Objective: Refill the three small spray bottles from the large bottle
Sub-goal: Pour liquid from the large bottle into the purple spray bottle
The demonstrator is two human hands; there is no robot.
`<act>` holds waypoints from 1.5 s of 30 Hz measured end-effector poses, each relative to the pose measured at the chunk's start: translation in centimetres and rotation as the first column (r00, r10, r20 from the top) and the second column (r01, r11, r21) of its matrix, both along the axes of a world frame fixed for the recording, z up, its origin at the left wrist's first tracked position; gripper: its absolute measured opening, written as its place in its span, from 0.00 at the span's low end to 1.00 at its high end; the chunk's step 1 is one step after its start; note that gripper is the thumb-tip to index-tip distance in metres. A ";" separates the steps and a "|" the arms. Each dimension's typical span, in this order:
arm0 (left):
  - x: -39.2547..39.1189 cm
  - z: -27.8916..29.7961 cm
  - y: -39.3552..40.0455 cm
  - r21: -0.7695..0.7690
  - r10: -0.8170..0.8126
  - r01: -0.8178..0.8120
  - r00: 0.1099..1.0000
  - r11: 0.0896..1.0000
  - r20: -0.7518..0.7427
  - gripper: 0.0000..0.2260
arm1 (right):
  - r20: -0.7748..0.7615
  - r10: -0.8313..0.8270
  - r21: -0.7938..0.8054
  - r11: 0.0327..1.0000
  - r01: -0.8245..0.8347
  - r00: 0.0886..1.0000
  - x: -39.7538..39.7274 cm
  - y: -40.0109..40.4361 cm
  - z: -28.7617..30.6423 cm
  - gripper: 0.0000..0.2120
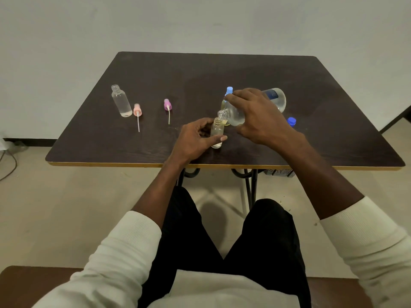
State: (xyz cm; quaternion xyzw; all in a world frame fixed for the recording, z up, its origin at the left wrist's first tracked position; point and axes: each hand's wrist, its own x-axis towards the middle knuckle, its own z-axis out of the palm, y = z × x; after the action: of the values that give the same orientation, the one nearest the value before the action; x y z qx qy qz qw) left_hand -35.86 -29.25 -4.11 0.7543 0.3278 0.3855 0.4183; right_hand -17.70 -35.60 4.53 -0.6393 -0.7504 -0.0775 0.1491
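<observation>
Large bottle (255,107): clear, tilted, mouth over open small bottle (216,133) at counter (333,130) front-centre. Right hand (260,116) fingers grip it; left hand (195,138) fingers pinch small bottle. Count: 3 small bottles, 2 loose sprayers, 1 blue cap (291,121).

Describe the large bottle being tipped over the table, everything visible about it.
The large bottle is clear, plastic-looking, with a rounded body, a short threaded neck and a dark blue label near its base. Its cap is off. It is tipped almost on its side, mouth pointing left and down, right over the open neck of the small bottle steadied by the left hand. The right hand grips it from above, covering the middle. It holds some clear liquid; the level is hard to read. It is held clear of the table.
</observation>
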 end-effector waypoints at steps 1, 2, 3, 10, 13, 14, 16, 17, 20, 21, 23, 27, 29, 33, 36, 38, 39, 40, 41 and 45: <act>0.0 0.0 0.0 0.003 -0.003 0.003 1.000 1.000 0.002 0.19 | 0.003 0.000 -0.001 1.000 0.000 1.000 0.0 0.0 0.0 0.34; 0.0 0.0 0.0 0.009 -0.005 0.005 1.000 1.000 0.000 0.19 | 0.006 0.001 0.000 1.000 -0.001 1.000 0.0 0.0 0.0 0.34; -0.1 0.0 0.0 0.015 -0.009 0.009 1.000 1.000 -0.005 0.18 | 0.007 0.002 -0.001 1.000 -0.002 1.000 0.0 0.0 0.0 0.34; 0.0 0.0 0.0 0.016 -0.005 0.005 1.000 1.000 -0.014 0.19 | 0.012 0.002 0.004 1.000 -0.002 1.000 0.0 0.0 -0.1 0.34; -0.1 0.1 0.0 0.023 -0.009 0.009 1.000 1.000 -0.015 0.19 | 0.015 0.004 0.008 1.000 -0.004 1.000 0.0 0.0 0.0 0.34; -0.1 0.1 0.0 0.024 -0.011 0.012 1.000 1.000 -0.016 0.19 | 0.015 0.005 0.009 1.000 -0.005 1.000 0.0 0.0 0.1 0.34; -0.1 0.1 0.0 0.020 -0.014 0.014 1.000 1.000 -0.016 0.18 | 0.016 0.005 0.007 1.000 -0.005 1.000 0.0 0.0 0.1 0.34; -0.1 0.1 0.0 0.018 -0.013 0.013 1.000 1.000 -0.015 0.18 | 0.016 0.004 0.005 1.000 -0.004 1.000 0.0 0.0 0.0 0.34; -0.1 0.0 0.1 0.023 -0.007 0.008 1.000 1.000 -0.014 0.19 | 0.021 0.008 0.012 1.000 -0.008 1.000 0.0 0.1 0.0 0.34; -0.1 0.0 0.1 0.022 -0.007 0.008 1.000 1.000 -0.014 0.19 | 0.023 0.009 0.013 1.000 -0.009 1.000 0.0 0.1 0.0 0.34; -0.1 0.0 0.2 0.013 -0.008 0.008 1.000 1.000 -0.014 0.19 | 0.022 0.011 0.013 1.000 -0.011 1.000 0.0 0.2 0.0 0.34; -0.1 -0.1 0.3 0.017 -0.005 0.006 1.000 1.000 -0.020 0.19 | 0.020 0.011 0.009 1.000 -0.011 1.000 0.0 0.2 0.0 0.34; -0.1 -0.1 0.3 0.026 -0.002 0.003 1.000 1.000 -0.026 0.19 | 0.022 0.012 0.011 1.000 -0.013 1.000 0.0 0.2 0.0 0.34; -0.1 -0.2 0.4 0.024 0.005 -0.004 1.000 1.000 -0.027 0.20 | 0.025 0.006 0.006 1.000 -0.006 1.000 0.0 0.2 0.1 0.34; 0.0 -0.2 0.3 0.018 0.007 -0.007 1.000 1.000 -0.019 0.19 | 0.032 0.007 0.008 1.000 -0.008 0.999 0.0 0.2 0.0 0.34; 0.0 -0.1 0.2 0.012 0.003 -0.003 1.000 1.000 -0.007 0.19 | 0.032 0.011 0.011 1.000 -0.012 0.999 0.0 0.2 0.0 0.34; -0.1 -0.1 0.2 0.012 0.001 -0.001 1.000 1.000 -0.004 0.18 | 0.029 0.012 0.013 1.000 -0.013 0.999 0.0 0.2 0.0 0.34; -0.1 -0.1 0.2 0.012 0.000 0.000 1.000 1.000 -0.004 0.18 | 0.029 0.012 0.013 1.000 -0.012 1.000 0.0 0.2 0.0 0.34; -0.1 -0.1 0.2 0.012 -0.001 0.001 1.000 1.000 -0.006 0.18 | 0.029 0.010 0.012 1.000 -0.011 1.000 0.0 0.2 0.0 0.34; -0.1 -0.1 0.1 0.012 -0.003 0.003 1.000 1.000 -0.011 0.19 | 0.031 0.006 0.004 1.000 -0.006 1.000 0.0 0.2 0.0 0.35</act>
State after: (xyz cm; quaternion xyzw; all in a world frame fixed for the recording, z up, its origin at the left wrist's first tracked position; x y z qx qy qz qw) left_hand -35.99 -29.12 -4.18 0.7593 0.3265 0.3827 0.4127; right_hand -17.73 -35.37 4.49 -0.6354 -0.7544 -0.0886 0.1391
